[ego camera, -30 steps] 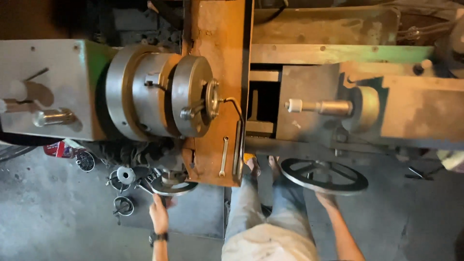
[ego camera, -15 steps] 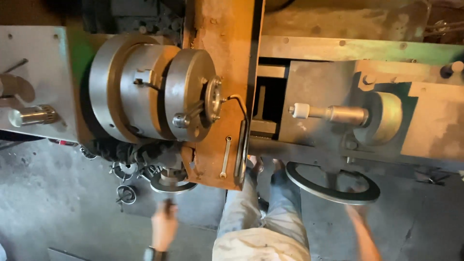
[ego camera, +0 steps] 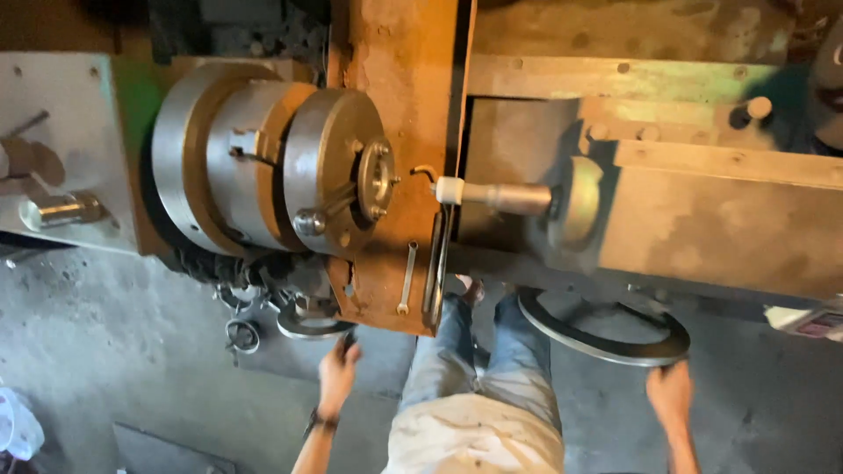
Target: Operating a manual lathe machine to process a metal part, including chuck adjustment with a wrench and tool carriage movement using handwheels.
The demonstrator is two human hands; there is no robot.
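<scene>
I take the lathe chuck [ego camera: 272, 175] as my landmark: one stack of three broad steel discs, dull grey and rust-streaked, with a small bolted flange on its face. Left of it sits one short polished cylinder handle [ego camera: 60, 211] on the pale headstock. Below the chuck hangs one small handwheel [ego camera: 309, 323], a thin metal ring, and my left hand [ego camera: 338, 373] reaches up to it with fingers curled about a dark handle at its rim. Right of the chuck stands one rusty orange plate [ego camera: 399, 132] with one slim spanner [ego camera: 407, 279] hanging on it. Further right, one cream-tipped steel spindle [ego camera: 493, 195] points back toward the chuck. Below that is one large handwheel [ego camera: 606, 329], a flat grey ring, blurred; my right hand [ego camera: 672, 395] is closed just under its rim, though I cannot tell whether it grips. Since half a second ago my left hand has risen to the small handwheel, and the spindle tip stands nearer the plate.
</scene>
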